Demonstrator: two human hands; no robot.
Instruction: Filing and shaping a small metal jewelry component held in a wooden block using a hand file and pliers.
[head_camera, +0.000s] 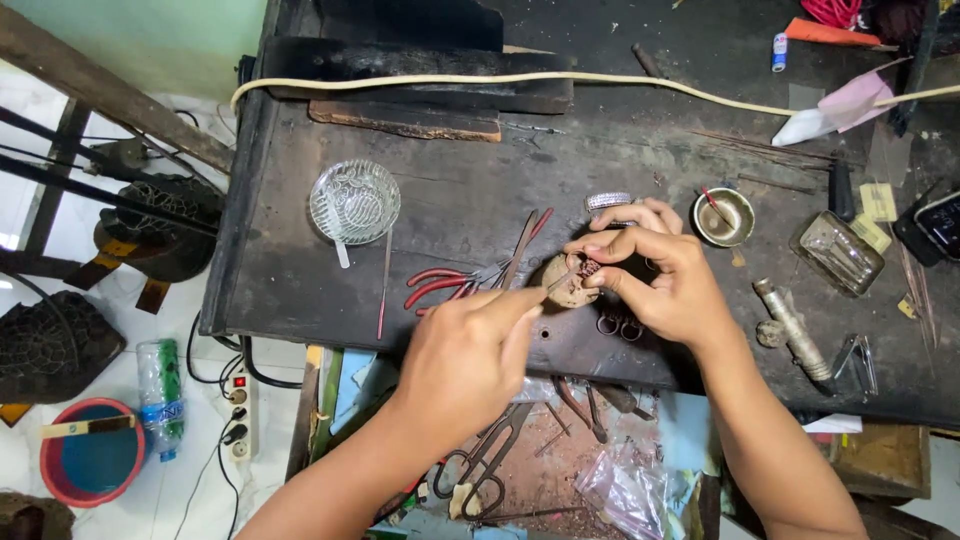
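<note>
Left hand (470, 345) nearest the lens, fingers pinched shut on thin tweezers (563, 280); right hand (655, 275) curled closed around a small round workpiece (570, 283), held just above the dark workbench (450, 190); best done, by the look of it, with wrists braced and tips eased in lightly (tiny parts slip); red-handled pliers (440, 283) and glass dish (354, 202) beside; blue basin (92, 463) on pale floor below.

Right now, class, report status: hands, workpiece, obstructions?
Left hand pinching thin tool. Right hand holding small round piece. Red-handled pliers lying beside it.
</note>
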